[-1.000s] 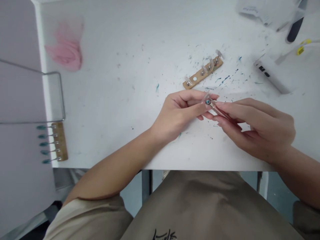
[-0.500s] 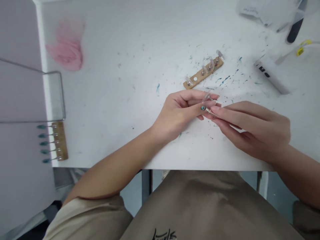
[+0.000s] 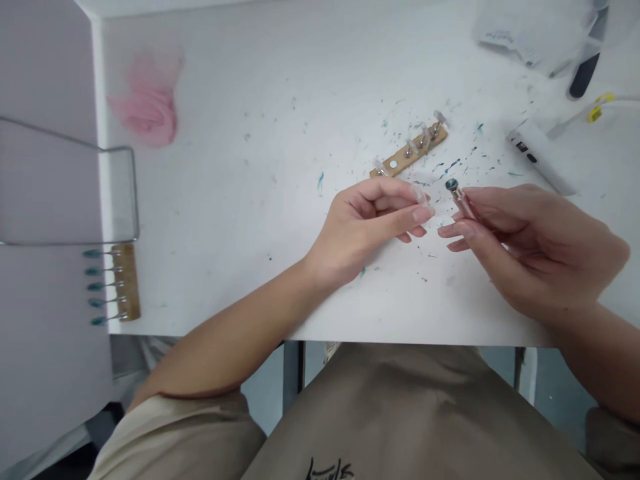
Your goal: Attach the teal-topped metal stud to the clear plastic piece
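My right hand point(image 3: 530, 247) grips a thin metal pin holder point(image 3: 459, 196) whose round tip, smeared with teal, points up and to the left. My left hand point(image 3: 370, 223) rests on the white table point(image 3: 260, 200) with a small clear nail tip point(image 3: 421, 194) pinched between thumb and fingers. The two hands are a short gap apart. Just beyond them lies a wooden strip point(image 3: 410, 155) carrying several pins with clear nail tips.
Teal paint flecks dot the table around the strip. A pink cloth point(image 3: 147, 107) lies far left. A second wooden strip with teal tips point(image 3: 117, 287) sits at the left edge by a wire frame point(image 3: 125, 193). A white device point(image 3: 537, 160), papers and a dark-handled tool are at the far right.
My right hand has drawn the pin holder away to the right and up, out of the left hand's fingers. The clear nail tip stays in my left hand. The view shifted slightly right.
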A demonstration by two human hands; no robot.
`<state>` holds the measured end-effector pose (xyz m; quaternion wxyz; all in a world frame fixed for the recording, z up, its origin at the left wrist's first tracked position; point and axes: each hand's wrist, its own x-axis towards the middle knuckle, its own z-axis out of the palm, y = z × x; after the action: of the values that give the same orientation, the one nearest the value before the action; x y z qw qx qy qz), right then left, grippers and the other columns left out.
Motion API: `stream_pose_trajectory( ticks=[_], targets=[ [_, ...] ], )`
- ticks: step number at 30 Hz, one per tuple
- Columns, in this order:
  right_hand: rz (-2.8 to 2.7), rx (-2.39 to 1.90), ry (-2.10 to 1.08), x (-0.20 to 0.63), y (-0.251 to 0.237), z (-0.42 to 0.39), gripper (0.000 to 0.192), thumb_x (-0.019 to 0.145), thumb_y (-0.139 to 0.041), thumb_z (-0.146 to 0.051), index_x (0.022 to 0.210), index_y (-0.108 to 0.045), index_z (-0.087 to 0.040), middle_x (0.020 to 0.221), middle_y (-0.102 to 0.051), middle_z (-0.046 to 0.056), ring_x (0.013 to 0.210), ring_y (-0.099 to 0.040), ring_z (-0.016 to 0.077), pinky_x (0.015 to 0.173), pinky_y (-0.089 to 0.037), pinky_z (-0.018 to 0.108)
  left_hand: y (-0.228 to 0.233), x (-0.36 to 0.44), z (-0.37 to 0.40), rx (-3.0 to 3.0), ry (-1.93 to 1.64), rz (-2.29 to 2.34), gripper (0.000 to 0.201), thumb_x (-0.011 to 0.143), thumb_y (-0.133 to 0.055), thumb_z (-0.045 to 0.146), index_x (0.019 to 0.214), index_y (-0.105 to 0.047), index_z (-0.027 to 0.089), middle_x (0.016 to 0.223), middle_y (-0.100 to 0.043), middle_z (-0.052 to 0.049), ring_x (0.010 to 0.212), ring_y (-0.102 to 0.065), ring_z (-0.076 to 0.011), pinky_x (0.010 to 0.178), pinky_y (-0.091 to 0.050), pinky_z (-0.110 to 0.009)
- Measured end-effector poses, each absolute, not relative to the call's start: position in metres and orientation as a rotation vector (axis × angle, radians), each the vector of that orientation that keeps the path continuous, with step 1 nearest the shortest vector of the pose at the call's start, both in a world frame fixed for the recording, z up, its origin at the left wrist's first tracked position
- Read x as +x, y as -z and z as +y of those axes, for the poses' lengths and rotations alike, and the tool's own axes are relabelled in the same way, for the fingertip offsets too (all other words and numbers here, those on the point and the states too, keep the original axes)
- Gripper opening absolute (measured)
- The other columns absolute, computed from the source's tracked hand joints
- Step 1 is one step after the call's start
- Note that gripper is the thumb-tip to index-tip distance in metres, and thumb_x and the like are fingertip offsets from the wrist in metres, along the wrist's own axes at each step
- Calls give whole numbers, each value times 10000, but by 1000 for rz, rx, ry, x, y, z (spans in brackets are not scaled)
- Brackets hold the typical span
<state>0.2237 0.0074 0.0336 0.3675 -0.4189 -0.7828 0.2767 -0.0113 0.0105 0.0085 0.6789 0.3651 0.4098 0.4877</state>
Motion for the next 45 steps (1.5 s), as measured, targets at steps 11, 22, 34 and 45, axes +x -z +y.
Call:
stream_pose_trajectory(
  ticks=[11,22,34,45],
  targets=[
    [-1912,-1127,-938,222,-29,4,249,1149,-675,-248,1380,-713,-334,1248,-814,-6,1026,-885,173,922,-785,336,-11,-10,10,849,-1216,1026,343,746,-1113,505,879,-878,295,1077,-921,45,710,-806,-110,726,-699,-283],
    [-1988,-976,-1021,212,-32,14,174,1138,-583,-123,1182,-700,-245,1130,-786,22,1057,-835,111,988,-766,286,-11,-8,10,871,-1311,1032,370,651,-1161,511,821,-897,315,802,-870,63,619,-771,-103,653,-697,-255],
    [-1921,-869,-1256,215,-28,15,139,1174,-581,-180,1241,-499,-270,1153,-795,-23,1103,-867,113,1000,-767,288,-14,-6,8,866,-1245,997,354,664,-1159,498,810,-903,302,823,-890,45,752,-869,-160,764,-763,-302],
    [-2024,-883,-1098,217,-26,14,134,1180,-554,-211,1281,-505,-286,1168,-787,0,1110,-863,160,890,-757,321,-13,-9,8,888,-1221,1036,394,669,-1150,549,829,-897,292,867,-896,28,835,-892,-206,838,-788,-379]
  ],
)
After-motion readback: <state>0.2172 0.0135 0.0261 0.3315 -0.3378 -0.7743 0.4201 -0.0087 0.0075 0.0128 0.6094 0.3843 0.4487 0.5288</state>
